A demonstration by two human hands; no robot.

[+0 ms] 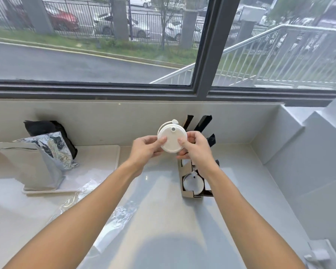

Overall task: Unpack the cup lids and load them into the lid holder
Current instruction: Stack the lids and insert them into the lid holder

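Near the middle of the frame, slightly right of centre, both hands hold a round white cup lid [172, 139] up above the counter [163, 220], its flat face turned toward the camera. The left hand [146, 147] grips the lid's left edge, thumb laid across the front face and the other fingers curled behind it. The right hand [195, 147] pinches the right edge in the same way, thumb on the front and fingers wrapped round the back. The lid sits squarely between the two hands, with a small round hole near its top and a little tab standing up from its upper rim. Just below the right wrist, right of centre, stands the lid holder [186, 193], a box-like rack with dark upright strips rising behind the hands; another white lid [193, 184] already lies inside it. In the lower left part of the frame a crumpled clear plastic wrapper [113, 216] is spread on the counter, partly under the left forearm. At the left edge a silver foil bag [52, 150] and a black bag [47, 128] behind it stand on a pale tray [97, 162]. A wide window [124, 45] fills the upper half of the frame, showing a road, a fence and parked cars.
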